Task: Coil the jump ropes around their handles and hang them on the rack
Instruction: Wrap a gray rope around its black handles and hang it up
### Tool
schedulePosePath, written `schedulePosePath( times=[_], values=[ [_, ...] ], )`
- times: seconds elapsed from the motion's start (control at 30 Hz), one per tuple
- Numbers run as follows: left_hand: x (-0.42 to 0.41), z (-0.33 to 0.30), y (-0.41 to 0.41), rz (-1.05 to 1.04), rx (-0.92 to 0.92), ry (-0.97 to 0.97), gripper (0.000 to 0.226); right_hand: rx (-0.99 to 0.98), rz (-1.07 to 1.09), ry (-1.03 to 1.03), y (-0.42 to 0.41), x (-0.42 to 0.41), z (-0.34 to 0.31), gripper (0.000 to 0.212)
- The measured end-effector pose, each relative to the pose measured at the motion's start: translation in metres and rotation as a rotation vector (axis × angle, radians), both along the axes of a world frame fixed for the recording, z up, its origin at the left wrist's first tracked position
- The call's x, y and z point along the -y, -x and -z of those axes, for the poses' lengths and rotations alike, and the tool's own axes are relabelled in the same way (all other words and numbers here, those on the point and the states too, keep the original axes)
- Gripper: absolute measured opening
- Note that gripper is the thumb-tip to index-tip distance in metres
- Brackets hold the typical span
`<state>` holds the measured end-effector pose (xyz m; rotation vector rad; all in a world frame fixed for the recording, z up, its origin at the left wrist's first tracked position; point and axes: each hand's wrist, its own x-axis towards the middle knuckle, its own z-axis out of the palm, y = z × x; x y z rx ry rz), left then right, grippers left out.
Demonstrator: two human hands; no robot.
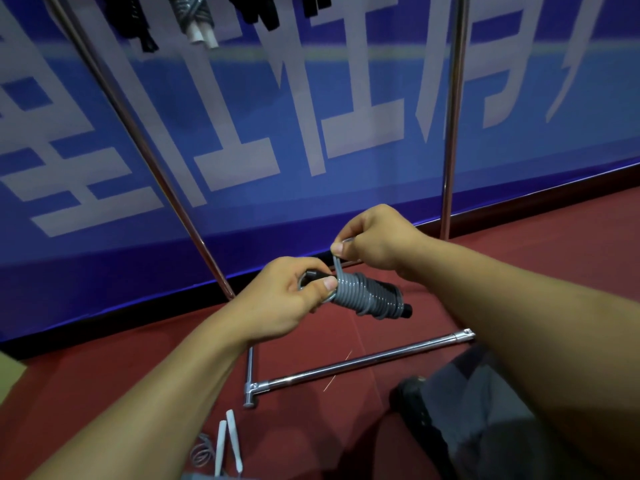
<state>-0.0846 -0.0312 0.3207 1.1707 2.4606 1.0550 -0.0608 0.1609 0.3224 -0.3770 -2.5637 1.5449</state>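
Observation:
A jump rope with black handles lies sideways in front of me, its grey cord wound around the handles in many turns. My left hand grips the left end of the bundle, thumb pressed on the coils. My right hand is above it and pinches the free end of the grey cord, which rises from the coils. Coiled ropes hang from the top of the chrome rack. Another rope with white handles lies on the red floor.
The rack's base bars lie on the red floor below my hands. A blue banner with white characters covers the wall behind the rack. My leg in grey trousers is at the lower right.

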Motion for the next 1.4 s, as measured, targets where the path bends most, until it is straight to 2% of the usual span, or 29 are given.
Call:
schedulePosePath(
  times=[0.2, 0.3, 0.4, 0.47, 0.6, 0.67, 0.73, 0.83, 0.9, 0.97, 1.13, 1.4],
  values=[
    [0.000, -0.004, -0.006, 0.011, -0.030, -0.042, 0.010, 0.045, -0.039, 0.095, -0.005, 0.001, -0.001, 0.015],
    [0.002, -0.002, -0.005, 0.007, -0.066, -0.056, 0.007, 0.156, -0.112, 0.139, -0.009, 0.003, 0.002, 0.025],
    [0.003, 0.004, -0.004, -0.010, -0.099, -0.069, 0.007, 0.292, -0.205, 0.226, -0.013, 0.005, 0.000, 0.025],
    [0.003, 0.009, -0.004, -0.043, -0.102, -0.084, 0.010, 0.324, -0.234, 0.156, -0.015, 0.007, -0.001, 0.028],
    [0.001, 0.014, -0.002, -0.166, -0.131, -0.201, 0.007, 0.171, -0.073, 0.034, -0.008, 0.011, -0.006, 0.030],
    [-0.004, 0.013, -0.001, -0.288, -0.139, -0.272, 0.018, 0.069, 0.023, -0.053, -0.003, 0.012, -0.007, 0.032],
    [-0.013, 0.011, -0.004, -0.432, -0.007, -0.416, 0.026, -0.021, 0.106, -0.123, 0.002, 0.012, -0.007, 0.032],
    [-0.027, 0.004, -0.014, -0.606, 0.389, -0.589, 0.022, -0.139, 0.245, -0.097, 0.004, 0.010, -0.010, 0.031],
    [-0.034, -0.002, -0.020, -0.596, 0.630, -0.656, 0.018, -0.229, 0.352, -0.083, 0.005, 0.011, -0.013, 0.029],
    [-0.039, -0.003, -0.023, -0.481, 0.751, -0.688, 0.029, -0.307, 0.429, -0.081, 0.006, 0.015, -0.014, 0.025],
    [-0.047, 0.001, -0.022, -0.293, 0.888, -0.734, 0.056, -0.360, 0.455, -0.103, 0.006, 0.037, -0.007, 0.023],
    [-0.035, -0.001, -0.006, -0.326, 0.894, -0.880, 0.083, -0.386, 0.316, -0.084, 0.000, 0.061, -0.004, 0.027]
  ],
)
